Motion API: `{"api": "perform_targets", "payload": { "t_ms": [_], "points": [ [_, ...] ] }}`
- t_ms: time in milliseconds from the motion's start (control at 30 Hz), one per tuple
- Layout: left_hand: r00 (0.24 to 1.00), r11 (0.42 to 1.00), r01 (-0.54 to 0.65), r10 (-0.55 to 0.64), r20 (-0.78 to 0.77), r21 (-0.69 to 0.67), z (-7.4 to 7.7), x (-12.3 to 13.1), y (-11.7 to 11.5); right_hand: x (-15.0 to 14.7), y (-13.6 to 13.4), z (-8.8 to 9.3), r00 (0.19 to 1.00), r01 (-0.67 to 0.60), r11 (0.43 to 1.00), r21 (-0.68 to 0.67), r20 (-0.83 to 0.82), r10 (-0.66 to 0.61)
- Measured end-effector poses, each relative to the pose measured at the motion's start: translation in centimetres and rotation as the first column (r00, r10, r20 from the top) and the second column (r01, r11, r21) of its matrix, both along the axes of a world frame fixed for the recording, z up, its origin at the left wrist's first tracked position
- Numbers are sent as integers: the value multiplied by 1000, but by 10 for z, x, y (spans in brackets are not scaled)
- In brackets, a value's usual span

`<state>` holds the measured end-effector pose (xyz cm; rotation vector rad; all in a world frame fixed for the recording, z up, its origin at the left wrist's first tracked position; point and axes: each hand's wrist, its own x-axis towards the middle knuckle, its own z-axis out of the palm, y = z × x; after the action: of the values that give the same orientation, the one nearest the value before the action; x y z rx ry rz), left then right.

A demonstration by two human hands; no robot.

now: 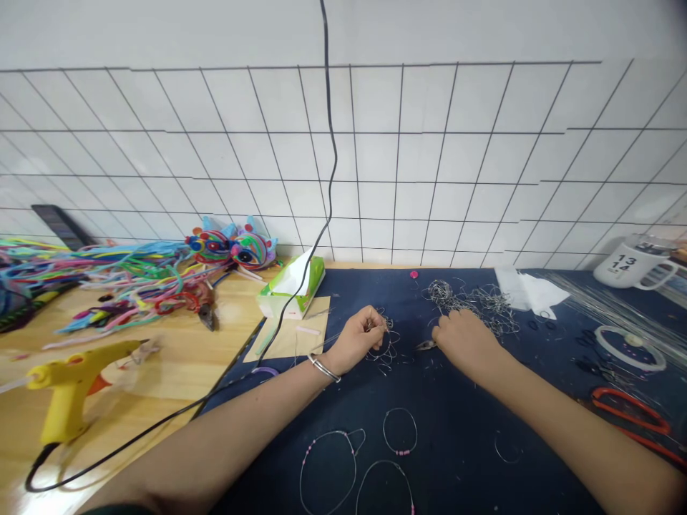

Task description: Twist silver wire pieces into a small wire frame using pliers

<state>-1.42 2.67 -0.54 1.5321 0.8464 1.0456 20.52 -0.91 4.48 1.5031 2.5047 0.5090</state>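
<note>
Near the middle of the dark blue mat, my left hand [357, 340] pinches thin silver wire [387, 349], whose loose loops spread out below and beside the fingers. My right hand [466, 343] is curled palm down around pliers [426, 345]; only their metal jaws stick out to the left, and the handles are hidden under the hand. Behind the right hand lies a tangled heap of silver wire [491, 304]. Closer to me rest a wire ring with pink beads [400, 432], a larger beaded ring [301, 472] and another ring [383, 463].
A yellow glue gun [72, 390] stands on the wooden table at left, its black cable crossing near my left forearm. Behind are a tissue box [295, 290] and colourful pipe cleaners [134, 268]. Orange-handled scissors [630, 408], a white ring [627, 350] and a mug [627, 263] sit at right.
</note>
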Motion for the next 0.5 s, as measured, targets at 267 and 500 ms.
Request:
{"api": "perform_targets", "payload": {
  "t_ms": [267, 500],
  "points": [
    [1000, 1000, -22, 22, 3, 8, 2, 0, 0, 4, 5, 2, 988, 133, 984, -121, -64, -142],
    [997, 999, -4, 8, 80, -48, 2, 2, 2, 21, -11, 19, 904, 182, 787, -589, -215, -370]
  ]
}}
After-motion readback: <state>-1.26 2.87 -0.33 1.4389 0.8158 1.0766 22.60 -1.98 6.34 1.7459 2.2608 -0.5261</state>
